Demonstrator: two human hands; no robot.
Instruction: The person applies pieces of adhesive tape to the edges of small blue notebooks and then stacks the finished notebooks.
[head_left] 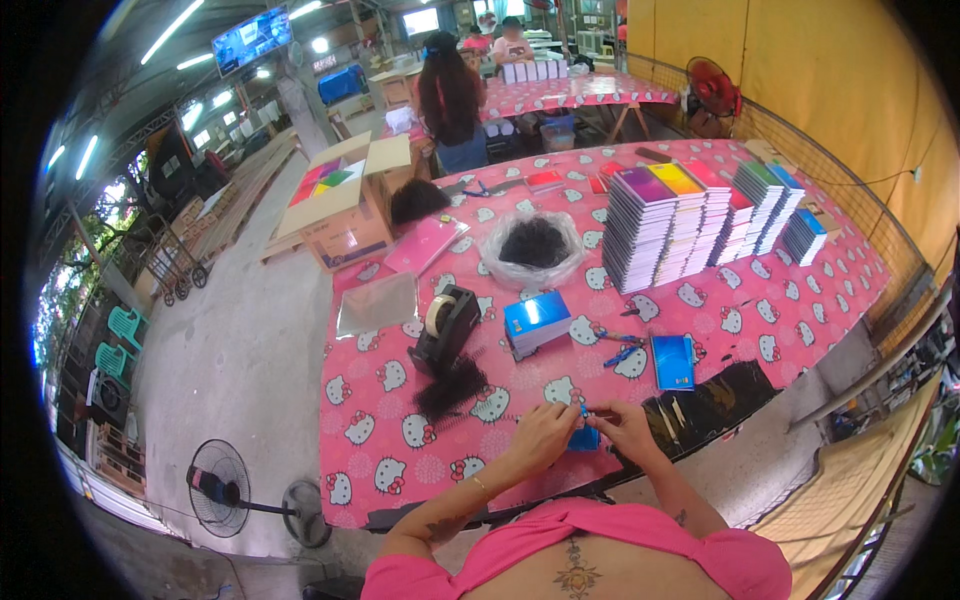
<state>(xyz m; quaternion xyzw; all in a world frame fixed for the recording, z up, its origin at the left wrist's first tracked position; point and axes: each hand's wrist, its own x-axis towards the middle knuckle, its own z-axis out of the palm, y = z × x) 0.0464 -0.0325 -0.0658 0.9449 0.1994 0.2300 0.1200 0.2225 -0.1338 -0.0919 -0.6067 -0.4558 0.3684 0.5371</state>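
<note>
At the table's near edge, a small blue notebook (584, 438) sits between my hands, mostly hidden by my fingers. My left hand (540, 438) is closed on its left side, with the fingertips near its upper edge. From the right, my right hand (624, 430) pinches at the same upper edge. A tiny blue bit shows between the fingertips, too small to name. Beyond my hands are a stack of blue notebooks (537, 322), a blue-covered notebook (673, 362) and blue-handled pliers (622, 354). A heap of black spiral coils (450, 390) lies to the left.
A black tape dispenser (445, 328) stands beside a clear plastic sheet (377, 306). Farther off are a plastic bag of black coils (535, 243), tall stacks of coloured notebooks (640, 230) and an open carton (345, 235). A standing fan (220, 487) is left; a person (447, 100) stands beyond.
</note>
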